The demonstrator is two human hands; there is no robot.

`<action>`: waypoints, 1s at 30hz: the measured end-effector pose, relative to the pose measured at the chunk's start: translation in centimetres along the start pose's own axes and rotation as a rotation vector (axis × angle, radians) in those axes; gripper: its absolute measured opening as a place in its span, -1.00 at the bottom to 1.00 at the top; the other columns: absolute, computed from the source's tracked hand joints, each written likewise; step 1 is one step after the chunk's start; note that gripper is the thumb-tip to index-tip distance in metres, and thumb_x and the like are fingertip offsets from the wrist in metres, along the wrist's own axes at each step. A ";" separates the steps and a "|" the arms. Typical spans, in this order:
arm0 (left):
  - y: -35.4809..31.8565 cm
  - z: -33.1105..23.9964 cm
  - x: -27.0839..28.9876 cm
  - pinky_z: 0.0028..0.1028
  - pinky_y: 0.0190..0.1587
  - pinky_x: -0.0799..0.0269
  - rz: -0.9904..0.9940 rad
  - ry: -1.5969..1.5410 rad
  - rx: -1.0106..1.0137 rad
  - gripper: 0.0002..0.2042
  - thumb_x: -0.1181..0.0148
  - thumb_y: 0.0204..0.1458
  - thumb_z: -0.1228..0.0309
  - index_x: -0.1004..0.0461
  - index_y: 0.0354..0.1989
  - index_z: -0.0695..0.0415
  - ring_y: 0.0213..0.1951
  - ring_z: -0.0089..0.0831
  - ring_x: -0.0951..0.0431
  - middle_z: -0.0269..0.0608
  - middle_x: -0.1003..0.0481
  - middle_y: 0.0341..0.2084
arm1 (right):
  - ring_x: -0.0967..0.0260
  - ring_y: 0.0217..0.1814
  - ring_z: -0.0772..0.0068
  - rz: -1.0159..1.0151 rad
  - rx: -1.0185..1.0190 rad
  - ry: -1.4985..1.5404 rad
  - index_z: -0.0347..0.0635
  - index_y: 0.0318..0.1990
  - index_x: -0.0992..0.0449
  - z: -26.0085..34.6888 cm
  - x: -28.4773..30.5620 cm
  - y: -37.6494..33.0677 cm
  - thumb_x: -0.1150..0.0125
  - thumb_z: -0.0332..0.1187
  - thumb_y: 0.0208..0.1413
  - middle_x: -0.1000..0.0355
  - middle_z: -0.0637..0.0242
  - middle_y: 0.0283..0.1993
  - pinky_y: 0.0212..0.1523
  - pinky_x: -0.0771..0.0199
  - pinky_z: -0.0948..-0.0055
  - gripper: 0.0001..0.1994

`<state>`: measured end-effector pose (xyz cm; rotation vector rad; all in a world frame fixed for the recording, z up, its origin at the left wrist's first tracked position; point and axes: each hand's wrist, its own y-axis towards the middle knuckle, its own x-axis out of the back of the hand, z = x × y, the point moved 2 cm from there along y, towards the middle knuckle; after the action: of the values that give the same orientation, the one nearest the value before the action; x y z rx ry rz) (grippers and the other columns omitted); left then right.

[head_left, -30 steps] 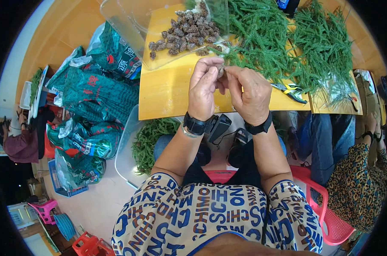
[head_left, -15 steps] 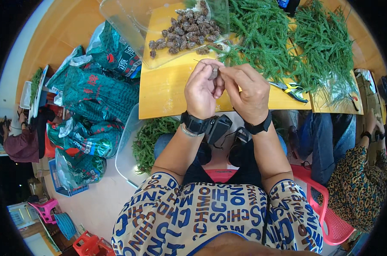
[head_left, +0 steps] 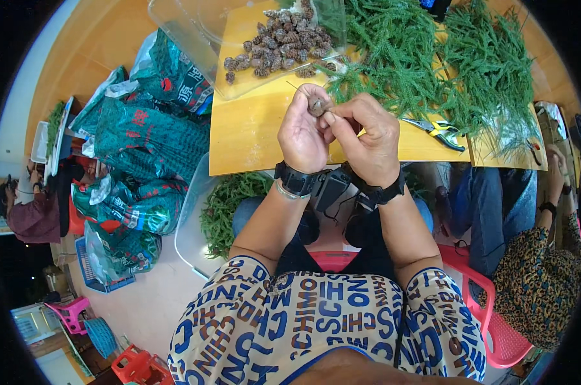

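Observation:
A small brown pine cone (head_left: 317,106) rests in the curled fingers of my left hand (head_left: 299,138), just above the near part of the yellow table. From the top of that hand a thin dark wire (head_left: 292,85) pokes out. Thumb and forefinger of my right hand (head_left: 375,142) are pinched together right beside the cone; what lies between their tips is too small to make out. Beyond my hands, a heap of similar pine cones (head_left: 284,42) sits in a clear plastic tray (head_left: 236,90).
Green artificial pine sprigs (head_left: 393,58) cover the table's far right. Yellow-and-black pliers (head_left: 439,133) lie right of my hands. Filled green plastic bags (head_left: 149,141) are piled at left. More greenery (head_left: 229,208) fills a clear bin under the table edge. A person (head_left: 534,282) sits at right.
The pine cone has turned and shows more of itself above my left palm. My right hand has shifted slightly left and down, its pinch now just below the cone.

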<state>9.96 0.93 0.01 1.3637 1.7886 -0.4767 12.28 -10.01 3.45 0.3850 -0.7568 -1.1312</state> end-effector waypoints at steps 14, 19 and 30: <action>0.1 0.9 0.4 -0.63 -0.58 -0.06 0.029 -0.012 -0.021 -0.68 0.16 0.25 0.09 -0.30 -0.34 0.10 -0.56 -0.65 -0.17 -0.42 -0.24 -0.55 | -0.45 -0.51 0.54 0.028 -0.005 0.027 -0.34 -0.41 -0.53 0.1 0.1 0.1 -0.20 -0.61 0.01 -0.43 0.28 -0.46 -0.54 -0.39 0.60 -0.98; 0.2 1.0 0.5 -0.61 -0.60 -0.05 0.074 -0.137 0.024 -0.67 0.16 0.25 0.10 -0.28 -0.39 0.10 -0.57 -0.63 -0.13 -0.42 -0.20 -0.57 | -0.44 -0.50 0.55 0.030 -0.133 0.245 -0.34 -0.41 -0.51 -0.2 -0.1 0.0 -0.17 -0.60 0.06 -0.45 0.29 -0.44 -0.52 -0.42 0.59 -0.97; -0.1 1.2 0.5 -0.63 -0.61 -0.03 0.079 -0.139 0.057 -0.68 0.18 0.27 0.12 -0.28 -0.39 0.09 -0.58 -0.66 -0.10 -0.43 -0.18 -0.58 | -0.44 -0.53 0.59 -0.012 -0.263 0.449 -0.35 -0.43 -0.47 -0.5 0.0 -0.1 -0.17 -0.62 0.04 -0.42 0.31 -0.46 -0.54 -0.39 0.63 -0.96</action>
<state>10.25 0.37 -1.11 1.4001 1.6131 -0.5696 12.54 -10.09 3.07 0.4018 -0.2089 -1.0872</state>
